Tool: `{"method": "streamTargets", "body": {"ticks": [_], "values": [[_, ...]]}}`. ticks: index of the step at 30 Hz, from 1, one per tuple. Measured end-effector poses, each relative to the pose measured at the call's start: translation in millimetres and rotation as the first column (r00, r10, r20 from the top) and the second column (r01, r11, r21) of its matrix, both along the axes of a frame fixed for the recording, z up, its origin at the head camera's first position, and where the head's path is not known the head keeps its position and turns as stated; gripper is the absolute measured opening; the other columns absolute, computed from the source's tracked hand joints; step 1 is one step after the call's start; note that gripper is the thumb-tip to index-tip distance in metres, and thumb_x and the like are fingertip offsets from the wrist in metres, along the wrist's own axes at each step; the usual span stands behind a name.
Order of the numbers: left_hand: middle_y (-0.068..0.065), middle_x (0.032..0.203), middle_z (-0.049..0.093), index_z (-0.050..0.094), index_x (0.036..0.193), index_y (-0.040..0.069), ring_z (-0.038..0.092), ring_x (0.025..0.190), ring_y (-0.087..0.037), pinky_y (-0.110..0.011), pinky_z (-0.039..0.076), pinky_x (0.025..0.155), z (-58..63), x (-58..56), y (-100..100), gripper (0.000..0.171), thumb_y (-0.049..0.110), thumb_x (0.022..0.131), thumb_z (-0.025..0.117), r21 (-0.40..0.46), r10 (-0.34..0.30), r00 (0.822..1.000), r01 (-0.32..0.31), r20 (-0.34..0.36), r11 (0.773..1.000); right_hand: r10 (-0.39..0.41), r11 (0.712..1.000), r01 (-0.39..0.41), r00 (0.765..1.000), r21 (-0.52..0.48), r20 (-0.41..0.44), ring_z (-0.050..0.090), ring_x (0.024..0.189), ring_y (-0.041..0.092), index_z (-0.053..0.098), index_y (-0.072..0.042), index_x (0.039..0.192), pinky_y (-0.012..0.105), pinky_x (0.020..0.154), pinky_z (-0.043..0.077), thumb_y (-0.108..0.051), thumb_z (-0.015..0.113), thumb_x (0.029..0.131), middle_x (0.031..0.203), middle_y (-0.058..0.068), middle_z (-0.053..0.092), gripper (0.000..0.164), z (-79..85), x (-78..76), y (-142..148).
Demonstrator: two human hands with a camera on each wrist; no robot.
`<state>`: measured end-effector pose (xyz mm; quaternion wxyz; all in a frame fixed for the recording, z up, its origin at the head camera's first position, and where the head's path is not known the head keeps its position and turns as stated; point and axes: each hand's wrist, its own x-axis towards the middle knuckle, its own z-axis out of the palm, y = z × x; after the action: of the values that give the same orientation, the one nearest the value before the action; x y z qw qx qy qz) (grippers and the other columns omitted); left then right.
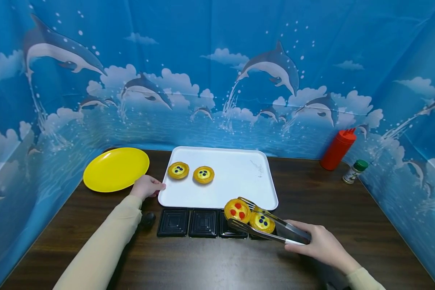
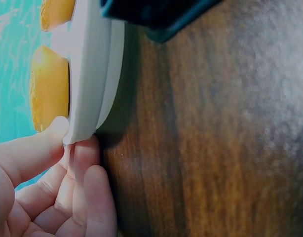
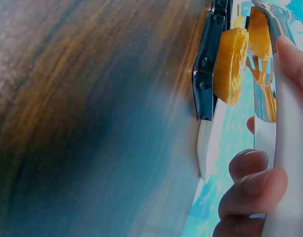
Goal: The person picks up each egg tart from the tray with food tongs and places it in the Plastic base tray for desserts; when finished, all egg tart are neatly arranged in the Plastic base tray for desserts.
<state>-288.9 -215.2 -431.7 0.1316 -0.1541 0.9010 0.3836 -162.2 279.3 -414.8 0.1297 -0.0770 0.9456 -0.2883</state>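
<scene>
My left hand (image 1: 146,187) pinches the left rim of a white tray (image 1: 235,173), thumb on top and fingers beneath. Two egg tarts with dark blue berries, one at the left (image 1: 178,170) and one beside it (image 1: 204,175), sit on that tray. In my right hand (image 1: 320,243) is a pair of metal tongs (image 1: 288,229) with white handles. A tart with red pieces on top (image 1: 237,210) is between the tong ends, over the third black square tray (image 1: 233,231). Another berry tart (image 1: 262,222) rests on the rightmost black tray, partly behind the tongs.
Two bare black trays (image 1: 172,222) lie left of the tarts in the front row. A yellow plate (image 1: 117,169) is at the left. At the right stand a red squeeze bottle (image 1: 338,150) and a green-capped shaker (image 1: 355,172). A dolphin-print curtain (image 1: 210,72) borders the table.
</scene>
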Motion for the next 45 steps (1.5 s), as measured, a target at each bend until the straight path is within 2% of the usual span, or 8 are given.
{"method": "streamTargets", "body": {"ticks": [5,11,18,35,39,45], "values": [[-0.019,0.101,0.065,0.065,0.111,-0.006,0.06,0.081,-0.024,-0.032,0.055,0.076,0.5,0.5,0,0.036,0.024,0.091,0.065,0.0,0.006,1.0,-0.006,-0.003,1.0,0.016,1.0,-0.016,1.0,-0.006,0.02,0.055,0.077,0.016,0.059,-0.017,0.13,0.029,0.063,0.049,-0.051,0.075,0.074,0.1,0.002,0.066,0.068,2.3,2.6,1],[-0.019,0.102,0.065,0.065,0.11,-0.006,0.06,0.08,-0.024,-0.032,0.055,0.076,0.6,0.5,0,0.036,0.025,0.091,0.065,-0.002,0.002,1.0,-0.002,-0.007,1.0,0.034,0.999,-0.034,0.999,0.006,0.004,0.055,0.075,0.015,0.058,-0.018,0.13,0.026,0.06,0.048,-0.051,0.075,0.074,0.099,0.001,0.066,0.067,4.5,5.2,0],[-0.02,0.103,0.064,0.065,0.111,-0.006,0.06,0.081,-0.024,-0.032,0.055,0.077,1.4,0.6,1,0.036,0.024,0.091,0.064,0.001,0.012,1.0,-0.012,0.002,1.0,0.052,0.998,-0.052,0.999,0.022,-0.008,0.054,0.074,0.014,0.059,-0.018,0.13,0.025,0.059,0.047,-0.052,0.074,0.075,0.095,0.0,0.065,0.066,0.0,5.6,-2],[-0.021,0.107,0.064,0.065,0.111,-0.005,0.06,0.082,-0.024,-0.034,0.053,0.078,2.1,2.7,0,0.036,0.025,0.092,0.063,-0.006,0.0,1.0,0.0,-0.01,1.0,0.017,0.995,-0.016,1.0,0.099,-0.017,0.05,0.07,0.014,0.061,-0.022,0.128,0.028,0.056,0.042,-0.055,0.076,0.07,0.084,-0.004,0.061,0.069,3.5,5.7,-10],[-0.02,0.106,0.064,0.065,0.11,-0.005,0.059,0.082,-0.024,-0.033,0.053,0.077,2.0,3.1,1,0.036,0.025,0.092,0.063,-0.008,0.007,1.0,-0.007,-0.009,1.0,0.016,0.993,-0.014,1.0,0.115,-0.021,0.05,0.07,0.014,0.061,-0.022,0.128,0.029,0.057,0.042,-0.056,0.077,0.068,0.087,-0.003,0.062,0.07,4.4,5.9,-12],[-0.021,0.108,0.064,0.065,0.111,-0.005,0.059,0.083,-0.025,-0.034,0.052,0.078,2.6,3.6,1,0.036,0.025,0.092,0.063,-0.016,0.011,1.0,-0.011,-0.006,1.0,0.046,0.995,-0.045,0.999,0.09,-0.008,0.051,0.071,0.014,0.06,-0.018,0.128,0.027,0.057,0.043,-0.053,0.077,0.07,0.091,-0.002,0.063,0.07,6.0,4.9,-11]]}}
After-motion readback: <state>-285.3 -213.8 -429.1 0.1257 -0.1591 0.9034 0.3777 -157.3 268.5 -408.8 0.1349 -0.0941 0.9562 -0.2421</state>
